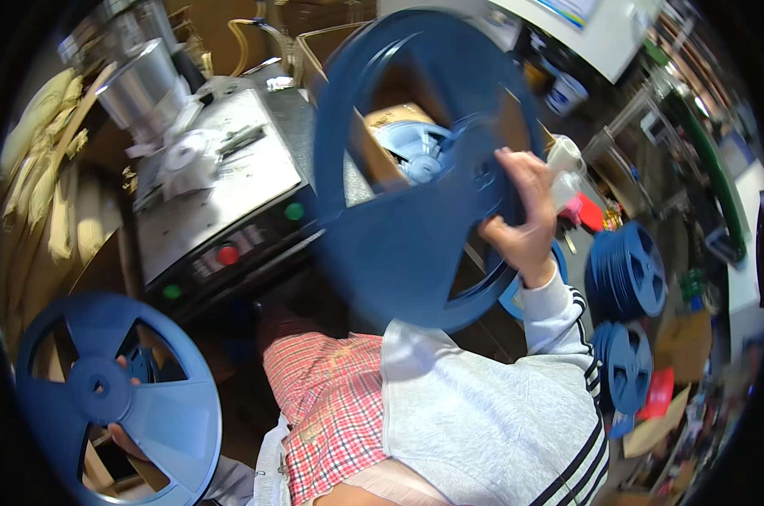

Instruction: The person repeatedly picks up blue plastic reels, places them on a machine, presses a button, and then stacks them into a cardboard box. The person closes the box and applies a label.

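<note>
Your left grip (127, 440) clasped the left disc (175, 417), blue, lower left; your right grip (525, 215) clasped the right disc (390, 244), blurred, upper centre. Neither was set down; 2 blue stacks (613, 274) already stood at right.

right hand (529, 215) + left hand (127, 442): 2 hands | held blue reels (382, 253): 2, one per hand | reel stacks (609, 270) on the right: 2, layers too blurry to count tbh | paler reel (420, 164) peeking through the gap: at least 1 | green buttons (293, 211): 2 | red button (227, 255): just 1 | shiny metal canister (142, 93): 1
</note>
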Demonstrator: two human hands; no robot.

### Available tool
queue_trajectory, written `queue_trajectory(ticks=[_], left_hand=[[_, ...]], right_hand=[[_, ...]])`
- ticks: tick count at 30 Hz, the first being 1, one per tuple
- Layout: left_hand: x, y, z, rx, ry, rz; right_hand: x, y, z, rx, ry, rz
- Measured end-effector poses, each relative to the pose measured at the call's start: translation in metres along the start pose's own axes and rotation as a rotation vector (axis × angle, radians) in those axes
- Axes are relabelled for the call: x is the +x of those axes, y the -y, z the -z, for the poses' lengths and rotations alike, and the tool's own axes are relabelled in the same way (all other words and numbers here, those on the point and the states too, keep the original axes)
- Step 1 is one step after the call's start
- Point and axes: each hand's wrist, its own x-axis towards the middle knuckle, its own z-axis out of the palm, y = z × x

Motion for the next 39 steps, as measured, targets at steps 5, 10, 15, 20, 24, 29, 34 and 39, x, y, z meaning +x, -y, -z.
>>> queue_trajectory(ticks=[5, 10, 15, 20, 24, 29, 34, 39], left_hand=[[-0.004, 0.041, -0.020, 0.078, -0.037, 0.111], [0.002, 0.061, -0.037, 0.162, -0.008, 0.117], [0.020, 0.053, -0.061, 0.275, 0.069, 0.064], [0.029, -0.005, -0.097, 0.491, 0.189, -0.145], [0.058, -0.019, -0.149, 0.723, 0.376, -0.236], [0.071, 0.011, -0.192, 1.079, 0.463, -0.158], [0.091, 0.030, -0.169, 1.566, 0.638, -0.248], [0.178, 0.050, -0.141, 1.758, 0.697, -0.079]], right_hand=[[-0.148, -0.134, 0.074, -0.581, -0.303, -0.618], [-0.324, -0.214, 0.064, -0.874, 0.056, -1.006], [-0.385, -0.219, 0.013, -0.825, 0.174, -1.272], [-0.280, -0.197, -0.037, -0.385, -0.035, -0.724], [-0.113, -0.046, -0.070, 0.416, 0.050, -0.444], [-0.038, 0.114, -0.144, 1.577, 0.495, -0.422], [-0.035, 0.168, -0.186, 2.190, 0.450, -0.638], [-0.027, 0.147, -0.267, 2.449, 0.629, -1.126]])
